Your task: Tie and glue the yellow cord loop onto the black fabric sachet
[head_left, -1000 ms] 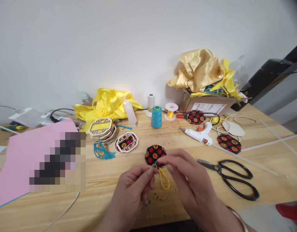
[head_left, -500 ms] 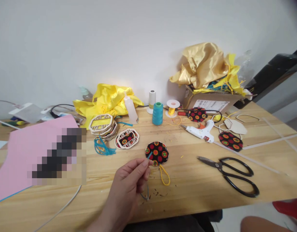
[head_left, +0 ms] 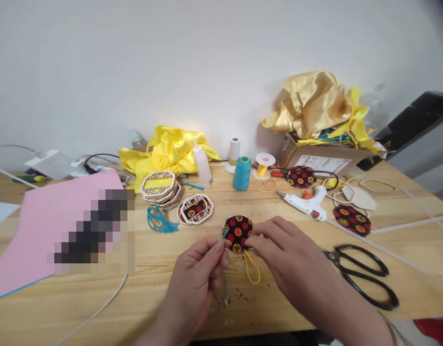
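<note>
My left hand [head_left: 203, 266] pinches a thin blue cord [head_left: 224, 287], whose end sticks up past the fingertips and whose rest hangs below them. Just beyond lies a round black patterned fabric piece [head_left: 238, 231] with a yellow cord loop [head_left: 252, 269] at its lower edge. My right hand [head_left: 284, 254] reaches in from the right, its fingers over the right edge of that piece, thumb and forefinger near each other; whether anything is between them is hidden. Black-handled scissors [head_left: 367, 259] lie partly behind my right forearm.
Stacked wooden frames [head_left: 158, 185], a framed fabric piece [head_left: 196, 210] and a blue tassel [head_left: 161, 221] lie left. Behind stand a blue thread spool [head_left: 242, 174] and a bottle [head_left: 202, 168]. A glue gun [head_left: 308, 204] and a cardboard box [head_left: 324, 156] are at right.
My right hand has come into view from the right, reaching to the round fabric piece. My left hand still pinches the blue cord. The whole view has shifted slightly.
</note>
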Demonstrator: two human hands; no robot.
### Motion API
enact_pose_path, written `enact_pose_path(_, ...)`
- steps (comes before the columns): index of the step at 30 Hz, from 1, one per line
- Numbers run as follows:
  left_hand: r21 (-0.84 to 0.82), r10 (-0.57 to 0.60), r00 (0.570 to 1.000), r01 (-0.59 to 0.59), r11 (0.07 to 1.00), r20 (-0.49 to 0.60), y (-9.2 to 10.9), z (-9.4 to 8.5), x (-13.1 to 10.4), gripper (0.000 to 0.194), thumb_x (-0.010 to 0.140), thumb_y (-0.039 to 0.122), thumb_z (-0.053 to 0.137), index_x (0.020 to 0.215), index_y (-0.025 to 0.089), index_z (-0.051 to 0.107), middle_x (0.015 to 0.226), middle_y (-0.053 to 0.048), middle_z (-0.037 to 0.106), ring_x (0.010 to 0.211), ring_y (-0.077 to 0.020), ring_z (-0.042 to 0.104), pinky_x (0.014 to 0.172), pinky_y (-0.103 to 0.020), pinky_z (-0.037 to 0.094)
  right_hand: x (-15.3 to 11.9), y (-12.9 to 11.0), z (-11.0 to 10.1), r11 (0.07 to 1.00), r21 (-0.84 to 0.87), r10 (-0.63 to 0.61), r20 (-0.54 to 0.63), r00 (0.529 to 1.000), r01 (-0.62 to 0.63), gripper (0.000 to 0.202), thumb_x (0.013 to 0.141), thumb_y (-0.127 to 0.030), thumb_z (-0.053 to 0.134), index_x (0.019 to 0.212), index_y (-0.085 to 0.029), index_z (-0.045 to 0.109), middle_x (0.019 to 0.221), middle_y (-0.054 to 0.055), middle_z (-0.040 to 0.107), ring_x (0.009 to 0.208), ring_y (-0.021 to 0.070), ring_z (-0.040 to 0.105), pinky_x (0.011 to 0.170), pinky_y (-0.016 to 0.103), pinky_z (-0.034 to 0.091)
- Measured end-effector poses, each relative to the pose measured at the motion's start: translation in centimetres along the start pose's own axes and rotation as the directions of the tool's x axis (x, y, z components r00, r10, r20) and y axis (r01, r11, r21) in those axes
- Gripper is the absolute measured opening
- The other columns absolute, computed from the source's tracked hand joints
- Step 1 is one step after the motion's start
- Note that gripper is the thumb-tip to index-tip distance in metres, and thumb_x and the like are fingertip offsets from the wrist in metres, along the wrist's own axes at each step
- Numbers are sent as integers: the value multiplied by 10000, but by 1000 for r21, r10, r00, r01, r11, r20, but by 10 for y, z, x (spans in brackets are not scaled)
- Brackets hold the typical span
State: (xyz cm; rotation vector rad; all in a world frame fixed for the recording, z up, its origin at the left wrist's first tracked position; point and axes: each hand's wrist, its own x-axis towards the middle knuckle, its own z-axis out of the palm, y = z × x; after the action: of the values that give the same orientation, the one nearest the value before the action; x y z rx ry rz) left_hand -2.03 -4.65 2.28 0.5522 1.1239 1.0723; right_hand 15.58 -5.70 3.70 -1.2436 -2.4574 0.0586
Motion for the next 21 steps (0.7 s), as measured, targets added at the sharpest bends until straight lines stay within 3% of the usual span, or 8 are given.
enact_pose_path(3, -5, -10, 1000, 10, 1000, 3, 1, 1, 0, 167, 688, 282, 693, 717, 118, 670, 514, 29, 521, 404, -15, 281, 368, -140, 176, 30, 19, 9, 998, 48, 33, 165, 986, -42, 147, 805, -77, 540, 869, -200, 591, 908, 42, 580, 890, 197, 472, 766, 346, 421)
enact_pose_path(12, -14, -20, 1000, 20, 1000, -8, 5, -3, 0, 146, 694, 255, 687, 698, 111, 660, 531, 28, 513, 416, -17, 274, 373, -142, 177, 40, 29, 28, 987, 144, -104, 217, 971, 74, 116, 851, -139, 511, 883, -229, 577, 944, 24, 546, 891, 177, 405, 750, 322, 345)
enact_pose_path(21, -25, -24, 1000, 24, 999, -2, 2, -6, 2, 158, 695, 266, 688, 708, 110, 666, 555, 17, 533, 422, -15, 281, 374, -142, 181, 42, 37, 36, 988, 143, -93, 247, 965, 58, 55, 854, -189, 525, 803, -187, 545, 930, 34, 542, 915, 182, 401, 766, 338, 351)
